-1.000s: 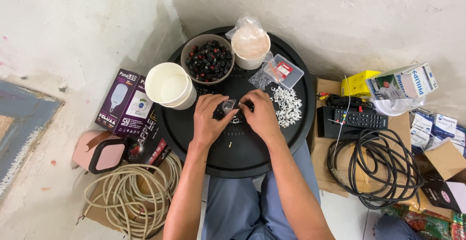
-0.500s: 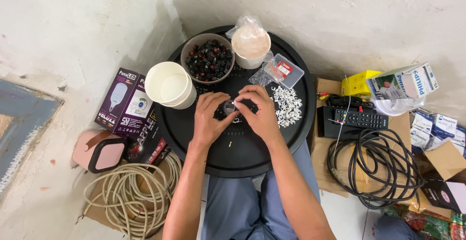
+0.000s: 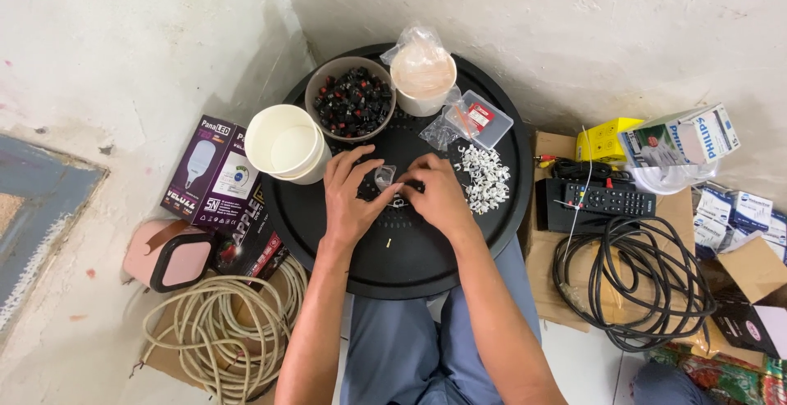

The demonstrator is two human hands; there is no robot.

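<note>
Both hands (image 3: 393, 196) pinch a small clear plastic piece (image 3: 384, 177) over the round black tray (image 3: 320, 225).

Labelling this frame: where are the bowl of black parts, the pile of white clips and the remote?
bowl of black parts (image 3: 316, 93), head view, left rim.
pile of white clips (image 3: 484, 179), head view, middle.
remote (image 3: 607, 200), head view, button face.

The small clear piece (image 3: 384, 177) between both hands is too tiny to identify, partly hidden by fingers (image 3: 365, 171).

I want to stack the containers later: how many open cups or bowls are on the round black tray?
3. A white cup at the tray's left edge, a grey bowl of black parts behind the left hand, and a cup lined with a plastic bag at the back.
</note>
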